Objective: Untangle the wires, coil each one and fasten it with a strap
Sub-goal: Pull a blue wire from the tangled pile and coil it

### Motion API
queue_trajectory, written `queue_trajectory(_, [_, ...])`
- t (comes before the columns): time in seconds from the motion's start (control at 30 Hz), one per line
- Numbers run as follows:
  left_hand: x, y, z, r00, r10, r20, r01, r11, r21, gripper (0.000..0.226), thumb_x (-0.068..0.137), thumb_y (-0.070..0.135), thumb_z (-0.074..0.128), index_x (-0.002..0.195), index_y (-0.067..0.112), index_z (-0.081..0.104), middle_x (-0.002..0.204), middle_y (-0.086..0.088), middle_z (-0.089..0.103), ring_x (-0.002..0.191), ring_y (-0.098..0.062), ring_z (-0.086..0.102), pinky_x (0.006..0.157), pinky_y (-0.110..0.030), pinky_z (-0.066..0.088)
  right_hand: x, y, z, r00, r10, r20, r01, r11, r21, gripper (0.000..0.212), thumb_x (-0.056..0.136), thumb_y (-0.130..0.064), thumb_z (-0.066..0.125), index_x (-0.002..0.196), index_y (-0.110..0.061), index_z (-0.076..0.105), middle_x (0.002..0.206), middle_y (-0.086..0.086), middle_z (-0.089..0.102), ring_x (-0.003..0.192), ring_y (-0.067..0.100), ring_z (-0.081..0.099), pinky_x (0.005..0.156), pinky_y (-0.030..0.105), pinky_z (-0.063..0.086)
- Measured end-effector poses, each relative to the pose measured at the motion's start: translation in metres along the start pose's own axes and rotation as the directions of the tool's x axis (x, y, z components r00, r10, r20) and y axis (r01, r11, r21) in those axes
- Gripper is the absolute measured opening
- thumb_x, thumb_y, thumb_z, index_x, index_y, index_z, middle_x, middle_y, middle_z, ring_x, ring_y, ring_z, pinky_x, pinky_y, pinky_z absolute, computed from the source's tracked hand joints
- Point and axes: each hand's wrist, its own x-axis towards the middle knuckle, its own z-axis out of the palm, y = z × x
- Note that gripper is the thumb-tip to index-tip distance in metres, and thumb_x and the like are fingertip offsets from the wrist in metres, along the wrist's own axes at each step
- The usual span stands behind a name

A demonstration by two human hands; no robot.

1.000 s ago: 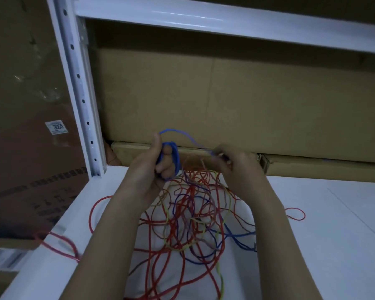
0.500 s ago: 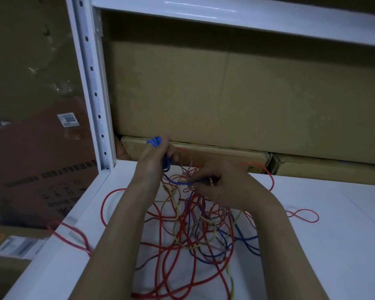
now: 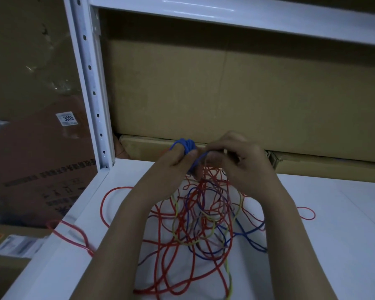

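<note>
A tangle of red, blue and yellow wires (image 3: 200,221) lies on the white shelf (image 3: 333,234) in front of me. My left hand (image 3: 171,167) grips a small coil of blue wire (image 3: 185,145) wound round its fingers, held above the tangle. My right hand (image 3: 238,161) is right beside it, fingers curled and pinching the blue strand that runs to the coil. Both hands hover near the back of the shelf. The rest of the blue wire trails down into the tangle.
A white perforated rack post (image 3: 91,87) stands at the left, a white beam (image 3: 236,16) runs overhead. Cardboard boxes (image 3: 225,94) fill the back. A red loop (image 3: 72,234) hangs over the shelf's left edge; another small red loop (image 3: 306,213) lies at the right.
My right hand has risen from the tangle up to the left hand, bringing the blue strand to the coil. The coil on my left hand has grown thicker.
</note>
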Motion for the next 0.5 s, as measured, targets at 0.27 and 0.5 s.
queue_trajectory(0.27, [0.014,0.025,0.018,0.914,-0.228,0.337,0.369,0.811,-0.454,0.025,0.102,0.012,0.030,0.093,0.003,0.051,0.057,-0.001,0.045,0.048,-0.011,0.040,0.051,-0.023,0.036,0.001,-0.008,-0.004,0.916,0.060,-0.397,-0.013,0.993,0.120,0.032,0.080,-0.006,0.071,0.078,-0.036,0.059,0.080,-0.015,0.058,0.071,-0.003,0.052,0.063,0.010,0.037])
queue_trajectory(0.5, [-0.003,0.025,0.016,0.932,0.083,0.353,0.174,0.751,-0.637,0.039,0.096,0.031,0.027,0.084,0.003,0.052,0.043,0.007,0.031,0.037,-0.005,0.024,0.042,-0.017,0.028,0.004,0.003,0.001,0.948,0.202,-0.247,-0.163,0.972,0.170,0.015,0.092,-0.013,0.062,0.092,-0.026,0.069,0.084,-0.009,0.061,0.075,-0.005,0.054,0.066,0.009,0.039])
